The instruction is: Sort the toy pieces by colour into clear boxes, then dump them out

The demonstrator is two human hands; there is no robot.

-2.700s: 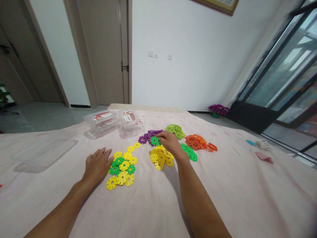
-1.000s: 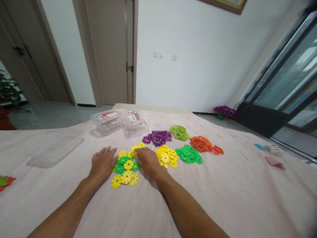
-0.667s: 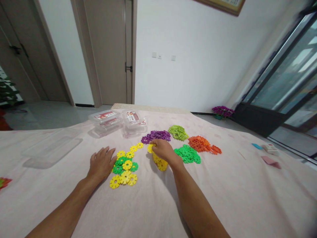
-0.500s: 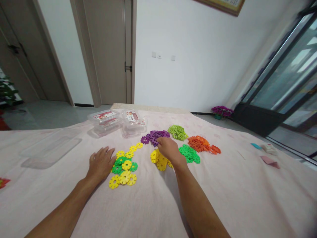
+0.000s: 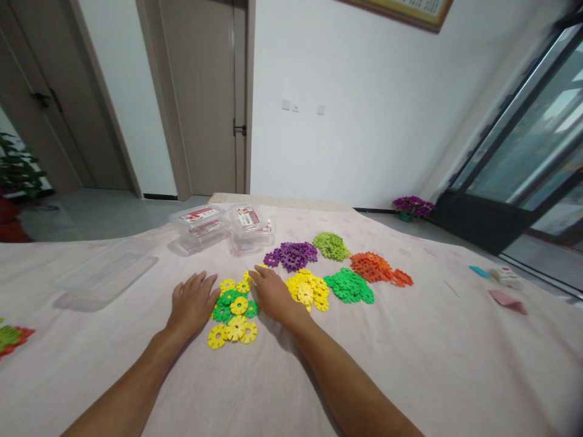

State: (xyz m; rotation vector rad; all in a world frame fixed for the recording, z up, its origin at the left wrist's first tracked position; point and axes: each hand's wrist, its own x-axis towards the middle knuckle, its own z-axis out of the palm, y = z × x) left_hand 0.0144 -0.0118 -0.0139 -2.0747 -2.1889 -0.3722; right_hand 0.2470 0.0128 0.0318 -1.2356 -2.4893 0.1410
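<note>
We had our left hand [image 5: 194, 301] spread flat, fingers slightly parted and holding nothing we could make out, at the left edge of the yellow-and-green disc layout [image 5: 238, 305] lying between both hands on the pink cloth [image 5: 273, 388]. Our right hand [image 5: 274, 297] was curled, its fingertips down at the layout's far right end; we could not tell whether they pinched a disc. We judged the step in hand to be placing or adjusting a yellow piece there. Just right of that hand lay the yellow heap [image 5: 305, 288], then the green heap [image 5: 350, 285], with the purple heap [image 5: 296, 256] beyond. The next move seemed to call for careful finger alignment without nudging neighbouring discs.
</note>
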